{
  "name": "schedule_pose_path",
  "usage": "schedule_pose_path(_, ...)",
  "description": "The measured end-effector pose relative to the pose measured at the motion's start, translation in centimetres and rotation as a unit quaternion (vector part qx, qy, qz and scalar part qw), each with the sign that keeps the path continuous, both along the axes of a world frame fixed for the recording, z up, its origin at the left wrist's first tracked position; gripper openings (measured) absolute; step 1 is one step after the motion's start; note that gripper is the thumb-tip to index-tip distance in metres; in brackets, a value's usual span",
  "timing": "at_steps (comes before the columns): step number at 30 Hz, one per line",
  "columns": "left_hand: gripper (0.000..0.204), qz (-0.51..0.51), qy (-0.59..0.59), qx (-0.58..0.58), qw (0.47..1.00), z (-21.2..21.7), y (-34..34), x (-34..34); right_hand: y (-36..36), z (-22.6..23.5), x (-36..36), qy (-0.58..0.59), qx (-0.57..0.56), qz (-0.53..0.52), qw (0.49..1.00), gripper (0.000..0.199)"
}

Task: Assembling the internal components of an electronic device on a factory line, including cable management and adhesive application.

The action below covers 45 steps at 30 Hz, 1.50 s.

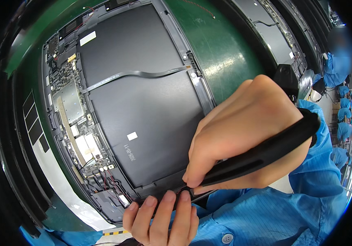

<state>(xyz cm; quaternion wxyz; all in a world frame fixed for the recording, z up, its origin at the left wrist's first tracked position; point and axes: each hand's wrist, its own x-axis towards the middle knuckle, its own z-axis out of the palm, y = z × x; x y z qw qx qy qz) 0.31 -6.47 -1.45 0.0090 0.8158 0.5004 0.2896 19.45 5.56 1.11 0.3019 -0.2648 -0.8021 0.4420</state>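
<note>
A large dark grey device housing lies open before me, with two black battery packs inside. My right hand is closed around a thick, curved black hand tool, which slants down to the housing's near edge. Its tip is hidden among the fingertips, so I cannot tell its exact kind. My left hand lays its extended fingers over the same near edge, close to the right fingertips. A bit of thin red wire shows between the hands. The left thumb is mostly hidden.
A green circuit board and a flat ribbon cable sit inside the housing. Another open device lies beyond the green work surface. At left is a white sheet. People in blue workwear are at far right.
</note>
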Motion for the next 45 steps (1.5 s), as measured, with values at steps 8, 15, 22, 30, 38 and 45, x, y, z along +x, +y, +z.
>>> schedule_pose_path(8,0.021,0.013,0.049,-0.015,0.999,0.0,0.1,0.6,0.4,-1.4,0.3,0.127,-0.087,-0.014,0.988,0.01)
schedule_pose_path(15,0.019,0.009,0.028,-0.013,0.999,-0.8,0.3,0.3,0.4,0.2,-0.1,0.054,-0.033,-0.016,0.998,0.01)
schedule_pose_path(22,0.022,-0.02,0.06,0.024,0.998,-1.3,0.5,0.2,-0.7,-1.5,0.2,0.147,-0.082,-0.059,0.984,0.009)
schedule_pose_path(30,0.027,0.096,0.074,-0.085,0.989,-0.1,-2.0,1.6,0.2,-0.1,0.0,0.057,-0.077,-0.034,0.995,0.009)
schedule_pose_path(38,0.034,0.059,0.026,-0.026,0.998,-1.3,-1.1,0.9,-1.0,-1.8,0.0,0.141,-0.106,-0.072,0.982,0.01)
schedule_pose_path(45,0.037,0.077,0.019,-0.063,0.995,-0.4,-1.3,1.5,-0.1,0.5,0.3,0.025,-0.085,-0.023,0.996,0.01)
